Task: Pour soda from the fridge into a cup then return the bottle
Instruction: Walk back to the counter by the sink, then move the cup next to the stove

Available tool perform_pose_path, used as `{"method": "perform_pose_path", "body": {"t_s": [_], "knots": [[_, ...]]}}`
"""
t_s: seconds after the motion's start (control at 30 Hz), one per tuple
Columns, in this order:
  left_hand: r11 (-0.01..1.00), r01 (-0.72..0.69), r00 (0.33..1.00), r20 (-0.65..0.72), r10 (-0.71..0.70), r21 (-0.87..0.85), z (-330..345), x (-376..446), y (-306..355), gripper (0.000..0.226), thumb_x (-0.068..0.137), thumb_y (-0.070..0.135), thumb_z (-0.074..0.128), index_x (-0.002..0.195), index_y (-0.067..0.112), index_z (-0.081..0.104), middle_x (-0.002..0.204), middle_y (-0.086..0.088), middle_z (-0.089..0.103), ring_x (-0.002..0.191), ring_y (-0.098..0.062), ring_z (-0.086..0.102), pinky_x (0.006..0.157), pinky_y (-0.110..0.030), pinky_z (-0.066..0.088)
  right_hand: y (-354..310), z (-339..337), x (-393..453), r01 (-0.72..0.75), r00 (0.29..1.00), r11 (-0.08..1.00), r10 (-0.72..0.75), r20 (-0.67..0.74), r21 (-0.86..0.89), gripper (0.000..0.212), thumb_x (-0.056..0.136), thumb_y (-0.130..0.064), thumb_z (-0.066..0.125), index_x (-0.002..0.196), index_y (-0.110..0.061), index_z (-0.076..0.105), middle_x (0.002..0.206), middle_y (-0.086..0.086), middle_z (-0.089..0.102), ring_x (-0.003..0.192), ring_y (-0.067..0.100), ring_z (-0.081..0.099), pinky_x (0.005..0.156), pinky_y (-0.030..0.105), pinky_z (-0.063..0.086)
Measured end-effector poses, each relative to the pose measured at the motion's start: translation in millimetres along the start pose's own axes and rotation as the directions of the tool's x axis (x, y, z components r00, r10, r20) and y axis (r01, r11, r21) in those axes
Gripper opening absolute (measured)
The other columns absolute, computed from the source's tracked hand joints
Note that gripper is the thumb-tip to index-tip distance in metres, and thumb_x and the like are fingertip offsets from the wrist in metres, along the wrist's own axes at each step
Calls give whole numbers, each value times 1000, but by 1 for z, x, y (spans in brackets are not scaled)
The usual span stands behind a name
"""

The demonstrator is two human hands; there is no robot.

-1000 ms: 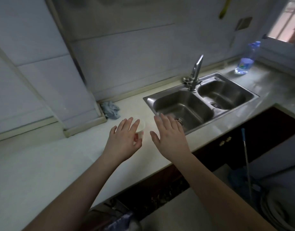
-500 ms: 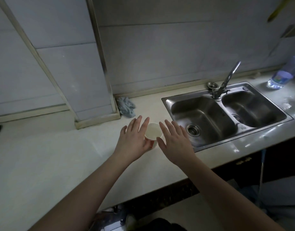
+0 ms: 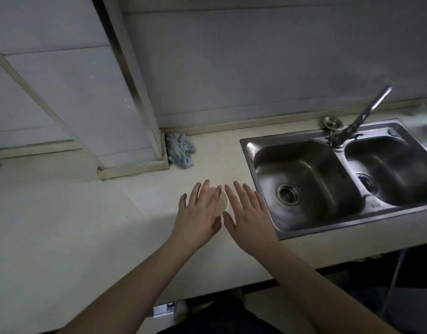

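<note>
A pale stone countertop (image 3: 87, 225) is running beneath grey tiled walls, with a crumpled blue-grey rag (image 3: 181, 150) lying by the wall corner and a steel double sink (image 3: 337, 179) sitting to the right under its faucet (image 3: 366, 112). Compared with half a second ago, both hands are sitting closer together. The paper cup (image 3: 222, 203) is standing on the counter, showing between the left hand (image 3: 199, 218) and right hand (image 3: 249, 219), partly under the left fingers (image 3: 213, 196); all fingers are lying straight and spread, gripping nothing.
</note>
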State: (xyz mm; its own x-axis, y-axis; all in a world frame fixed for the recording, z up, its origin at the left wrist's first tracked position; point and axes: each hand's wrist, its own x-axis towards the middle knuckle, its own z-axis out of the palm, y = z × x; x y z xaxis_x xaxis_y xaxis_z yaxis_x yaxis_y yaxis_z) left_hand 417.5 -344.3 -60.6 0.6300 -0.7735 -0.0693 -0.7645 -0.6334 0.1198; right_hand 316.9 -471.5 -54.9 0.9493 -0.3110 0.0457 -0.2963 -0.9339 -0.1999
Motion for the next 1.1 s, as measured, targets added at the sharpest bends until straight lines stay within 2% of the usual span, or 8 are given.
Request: {"method": "perform_pose_path", "body": {"t_s": [0.07, 0.3, 0.4, 0.47, 0.53, 0.7, 0.83, 1.1], "knots": [[999, 33, 999, -3, -33, 18, 6, 6, 5, 76, 90, 49, 52, 152, 23, 16, 161, -12, 16, 147, -34, 20, 109, -58, 34, 12, 5, 3, 37, 999, 999, -38, 26, 14, 59, 97, -45, 29, 149, -20, 27, 155, 9, 29, 144, 27, 24, 117, 44, 19], [992, 102, 984, 137, -112, 74, 12, 25, 12, 90, 89, 67, 41, 154, 26, -5, 163, -6, -6, 150, -31, -1, 112, -55, 24, 28, 14, 18, 126, 990, 992, -128, 60, 30, 59, 97, -43, 31, 150, -20, 25, 154, 9, 30, 143, 28, 25, 115, 46, 25], [991, 119, 973, 190, -129, 60, 13, 31, 11, 89, 87, 64, 48, 152, 23, 5, 157, -9, 11, 145, -32, 16, 104, -51, 38, 31, 14, 24, 131, 989, 991, -133, 64, 33, 58, 98, -44, 30, 151, -22, 23, 154, 10, 30, 143, 29, 25, 116, 45, 22], [992, 116, 980, 155, -122, 44, 13, 33, 11, 81, 86, 59, 54, 148, 21, 18, 145, -6, 28, 132, -28, 34, 93, -42, 47, 32, 15, 27, 137, 988, 990, -139, 69, 40, 57, 98, -45, 30, 150, -21, 26, 154, 10, 30, 143, 29, 26, 116, 46, 23], [991, 130, 983, 127, -130, 2, 13, 35, 10, 77, 84, 56, 59, 144, 21, 27, 136, -3, 36, 123, -24, 41, 86, -37, 49, 33, 16, 29, 147, 986, 988, -150, 73, 43, 57, 98, -46, 31, 149, -20, 29, 154, 11, 31, 142, 29, 26, 115, 46, 25], [973, 215, 971, 127, -203, -86, 7, 33, 3, 73, 82, 54, 62, 141, 26, 30, 134, 0, 39, 121, -23, 43, 81, -34, 50, 34, 14, 34, 161, 983, 987, -163, 86, 32, 59, 97, -48, 22, 149, -19, 27, 155, 11, 28, 143, 29, 26, 115, 47, 23], [960, 272, 957, 129, -261, -74, -2, 18, -16, 72, 80, 56, 63, 139, 29, 32, 133, 2, 39, 120, -21, 43, 80, -34, 50, 27, 17, 40, 168, 981, 985, -170, 95, 31, 60, 97, -47, 23, 150, -19, 24, 156, 11, 26, 143, 30, 24, 115, 46, 22], [925, 371, 928, 62, -367, -82, -19, -14, -83, 69, 76, 61, 62, 133, 31, 37, 124, 4, 41, 115, -20, 45, 73, -36, 53, -26, 21, 53, 174, 978, 984, -177, 112, 38, 61, 96, -46, 26, 150, -18, 26, 154, 12, 30, 142, 31, 27, 114, 46, 24]]}}
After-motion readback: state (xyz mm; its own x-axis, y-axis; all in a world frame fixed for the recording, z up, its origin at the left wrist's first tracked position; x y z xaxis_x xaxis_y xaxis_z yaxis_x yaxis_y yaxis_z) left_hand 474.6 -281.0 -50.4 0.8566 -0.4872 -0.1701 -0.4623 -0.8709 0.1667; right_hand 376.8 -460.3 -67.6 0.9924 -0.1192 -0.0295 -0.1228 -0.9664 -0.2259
